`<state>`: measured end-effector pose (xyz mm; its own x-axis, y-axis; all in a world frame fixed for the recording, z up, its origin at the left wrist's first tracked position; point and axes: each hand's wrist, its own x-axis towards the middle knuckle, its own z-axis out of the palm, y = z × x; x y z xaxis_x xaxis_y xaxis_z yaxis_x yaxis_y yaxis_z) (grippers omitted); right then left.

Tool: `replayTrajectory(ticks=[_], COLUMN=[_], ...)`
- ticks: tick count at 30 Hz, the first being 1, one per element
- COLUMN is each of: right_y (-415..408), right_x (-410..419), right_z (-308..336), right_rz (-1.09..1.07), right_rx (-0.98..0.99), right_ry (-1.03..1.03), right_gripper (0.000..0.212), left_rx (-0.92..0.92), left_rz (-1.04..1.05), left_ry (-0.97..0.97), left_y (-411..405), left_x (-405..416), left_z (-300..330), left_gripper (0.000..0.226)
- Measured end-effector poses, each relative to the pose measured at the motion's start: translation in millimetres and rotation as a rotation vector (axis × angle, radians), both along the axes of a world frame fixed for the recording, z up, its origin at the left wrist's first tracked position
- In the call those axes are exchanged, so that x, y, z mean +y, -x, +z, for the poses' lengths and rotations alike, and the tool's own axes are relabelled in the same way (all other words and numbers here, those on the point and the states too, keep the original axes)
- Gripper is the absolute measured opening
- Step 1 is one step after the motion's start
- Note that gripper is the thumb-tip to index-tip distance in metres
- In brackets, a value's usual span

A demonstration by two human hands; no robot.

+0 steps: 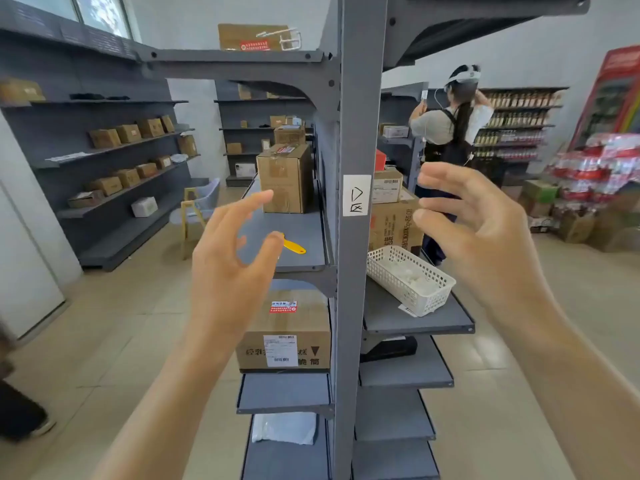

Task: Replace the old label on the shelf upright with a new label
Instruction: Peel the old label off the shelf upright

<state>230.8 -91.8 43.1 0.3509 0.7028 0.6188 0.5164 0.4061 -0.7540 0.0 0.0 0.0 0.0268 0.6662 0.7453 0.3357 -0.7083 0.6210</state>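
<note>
A white label point(356, 195) with black handwritten marks is stuck on the grey shelf upright point(358, 306) at about chest height. My left hand point(232, 258) hovers left of the upright, fingers spread, holding nothing. My right hand point(474, 223) hovers to the right of the upright, level with the label, fingers apart and empty. Neither hand touches the label. A yellow scraper point(294, 245) lies on the shelf board behind my left hand, partly hidden by my fingers. A white plastic basket point(410, 278) sits on the right-hand shelf with a small white paper slip point(407, 310) beside it.
Cardboard boxes point(284, 178) stand on the left shelf board and another box point(287, 336) on the level below. A person point(450, 133) with a headset works at shelves behind on the right. Wall shelving with boxes lines the left. Stacked drink packs point(595, 168) stand far right.
</note>
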Motion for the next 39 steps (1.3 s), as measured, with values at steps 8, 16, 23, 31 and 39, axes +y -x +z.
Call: replayTrajectory(ticks=[8, 16, 23, 31, 39], right_y=[-35.0, -84.2, -94.2, -85.0, -76.7], right_x=[63.0, 143.2, 190.4, 206.3, 209.0], right_z=[3.9, 1.8, -13.8, -24.4, -27.3], right_rz=[0.049, 0.124, 0.202, 0.17, 0.101], right_rx=[0.008, -0.044, -0.107, -0.144, -0.158], right_ry=[-0.04, -0.016, -0.033, -0.083, -0.157], right_gripper=[0.046, 0.046, 0.046, 0.043, 0.041], left_rx=[0.035, 0.093, 0.144, 0.224, 0.203], left_rz=[0.032, 0.115, 0.178, 0.309, 0.369], left_ry=[-0.058, -0.101, -0.118, -0.314, -0.372], left_y=[-47.5, -104.9, -120.4, -130.6, -135.3], left_x=[56.1, 117.8, 147.6, 168.2, 173.2], left_z=[12.4, 15.6, 0.3, -6.7, -19.1], left_gripper=[0.045, 0.049, 0.034, 0.04, 0.027])
